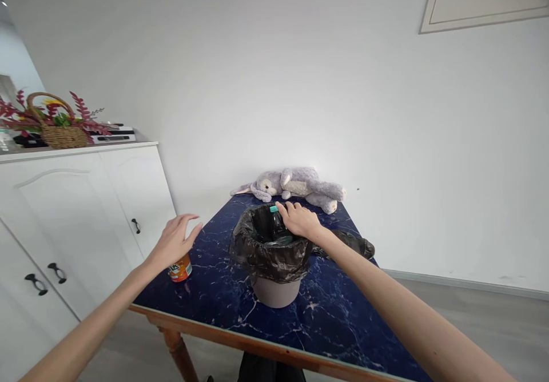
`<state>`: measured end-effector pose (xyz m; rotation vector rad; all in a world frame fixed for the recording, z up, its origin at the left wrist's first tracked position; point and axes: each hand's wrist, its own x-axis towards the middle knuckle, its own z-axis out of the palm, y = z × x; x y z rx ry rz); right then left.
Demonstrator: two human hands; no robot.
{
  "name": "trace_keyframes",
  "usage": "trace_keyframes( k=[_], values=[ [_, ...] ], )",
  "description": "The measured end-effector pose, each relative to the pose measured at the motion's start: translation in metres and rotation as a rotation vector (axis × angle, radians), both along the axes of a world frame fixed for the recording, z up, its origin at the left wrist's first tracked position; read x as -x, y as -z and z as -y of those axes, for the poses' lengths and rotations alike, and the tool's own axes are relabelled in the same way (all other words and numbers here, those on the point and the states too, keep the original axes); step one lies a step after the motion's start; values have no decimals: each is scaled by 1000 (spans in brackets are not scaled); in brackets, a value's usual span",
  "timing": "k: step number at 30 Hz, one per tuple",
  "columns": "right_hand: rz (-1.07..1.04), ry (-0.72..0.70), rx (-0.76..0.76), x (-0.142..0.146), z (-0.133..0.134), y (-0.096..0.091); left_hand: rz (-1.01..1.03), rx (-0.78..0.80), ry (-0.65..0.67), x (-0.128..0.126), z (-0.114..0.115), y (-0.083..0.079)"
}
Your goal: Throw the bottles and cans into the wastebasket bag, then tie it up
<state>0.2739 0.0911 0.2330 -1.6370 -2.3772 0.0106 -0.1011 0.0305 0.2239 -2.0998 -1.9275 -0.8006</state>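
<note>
My left hand (172, 242) is open, thumb and fingers apart, just above an orange tub (180, 269) with printed lettering, at the table's left edge. Part of the tub is hidden behind that hand. A grey-beige trash bin (277, 292), lined with a black plastic bag (274, 262), stands in the middle of the table. My right hand (300, 220) reaches over the bin's right rim. Its fingers curl beside the teal cap of a clear plastic bottle (277, 230) inside the bin and appear closed round it. The bottle's lower part is hard to make out.
The bin stands on a blue marble-patterned table (240, 313) with a wooden edge. A grey plush rabbit (300, 184) lies at the far end, by the wall. Dark crumpled plastic (362, 246) lies behind my right forearm. A white cabinet (86, 199) at left bears a flower basket (64, 136).
</note>
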Motion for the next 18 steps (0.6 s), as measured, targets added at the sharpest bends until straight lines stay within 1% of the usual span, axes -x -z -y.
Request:
trace_keyframes(
  k=[1,2,4,6,7,9,10,12,14,16,18],
  values=[
    [-11,7,5,0,-1,0,-16,47,-90,20,0,12],
    [-21,15,9,0,-1,1,-28,121,-152,38,1,24],
    [-37,27,16,0,-2,1,-18,257,-195,68,4,49],
    [-49,37,20,0,-3,2,30,320,-160,88,10,72],
    [-53,40,23,0,-3,2,59,328,-135,94,12,82],
    [-58,45,27,0,-4,3,107,315,-105,100,16,96],
    [-59,46,28,-1,-4,3,124,304,-102,100,17,100],
    [-60,43,31,-1,-4,3,145,281,-112,95,18,102],
    [-63,35,34,-1,-5,3,173,229,-137,83,19,93],
    [-71,23,37,-1,-6,3,240,118,-175,61,21,72],
    [-84,10,39,-1,-6,3,365,-56,-178,30,26,44]
  ],
)
